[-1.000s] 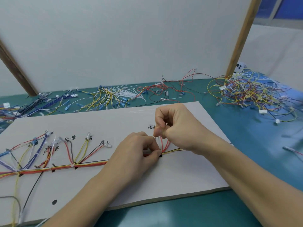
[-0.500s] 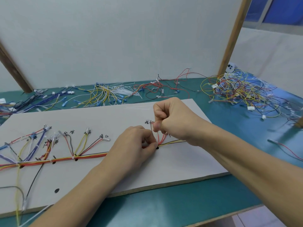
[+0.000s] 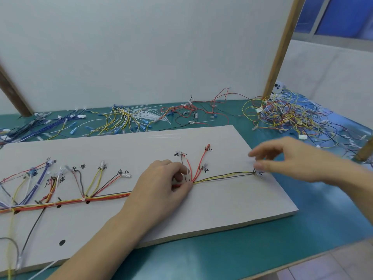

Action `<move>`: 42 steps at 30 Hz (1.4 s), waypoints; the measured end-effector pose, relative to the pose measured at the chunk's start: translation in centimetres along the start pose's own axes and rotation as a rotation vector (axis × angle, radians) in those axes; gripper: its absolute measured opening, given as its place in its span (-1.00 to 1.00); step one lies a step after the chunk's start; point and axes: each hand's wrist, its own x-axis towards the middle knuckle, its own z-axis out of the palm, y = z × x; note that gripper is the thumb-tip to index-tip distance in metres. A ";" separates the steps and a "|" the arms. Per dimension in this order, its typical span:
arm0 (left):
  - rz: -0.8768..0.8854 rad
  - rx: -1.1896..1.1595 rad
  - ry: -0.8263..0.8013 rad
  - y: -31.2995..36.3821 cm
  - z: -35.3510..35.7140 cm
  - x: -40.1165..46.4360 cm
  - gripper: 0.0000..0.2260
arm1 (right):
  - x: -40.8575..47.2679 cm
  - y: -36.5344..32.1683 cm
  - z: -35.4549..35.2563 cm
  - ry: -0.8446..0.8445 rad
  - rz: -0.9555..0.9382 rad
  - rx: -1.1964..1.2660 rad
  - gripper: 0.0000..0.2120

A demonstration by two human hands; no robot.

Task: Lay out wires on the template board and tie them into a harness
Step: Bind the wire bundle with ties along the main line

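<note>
A white template board point(image 3: 222, 209) lies on the green table, with handwritten labels and black marks. A bundle of red, yellow, orange and black wires point(image 3: 105, 198) runs along it from the left, with branches fanning up to labelled spots. My left hand point(image 3: 161, 188) pinches the bundle where red branch wires point(image 3: 198, 166) split off. My right hand point(image 3: 286, 158) hovers blurred over the board's right end, fingers spread, near the tip of the yellow and black wires point(image 3: 254, 173). It holds nothing that I can see.
Loose wire piles lie behind the board: blue point(image 3: 40, 126), yellow with white cable ties point(image 3: 129, 118), red and black point(image 3: 193, 112), and a big tangle point(image 3: 292, 118) at the right. A white panel stands behind. Wooden posts point(image 3: 280, 47) rise at right and left.
My right hand has let go of the red branch wires and swung right toward the board's end. The left hand stays on the bundle. The view has shifted.
</note>
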 end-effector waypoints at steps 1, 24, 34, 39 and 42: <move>0.006 0.003 -0.007 -0.1 0.0 0.0 -0.92 | -0.5 0.6 0.9 -0.011 0.005 -0.045 -0.74; 0.088 0.041 -0.010 0.2 -0.2 -0.1 -0.93 | 2.1 -3.5 -1.2 0.049 -0.114 -0.112 -0.74; 0.057 -0.045 -0.014 0.1 -0.2 -0.1 -0.93 | 8.8 -5.0 4.8 0.066 -0.205 -0.117 -0.73; 0.053 -0.040 -0.008 0.0 -0.1 -0.2 -0.94 | 11.1 -4.1 5.9 0.090 -0.230 -0.197 -0.83; 0.068 -0.030 -0.011 0.0 -0.1 -0.2 -0.95 | 11.5 -4.0 5.9 0.065 -0.232 -0.196 -0.76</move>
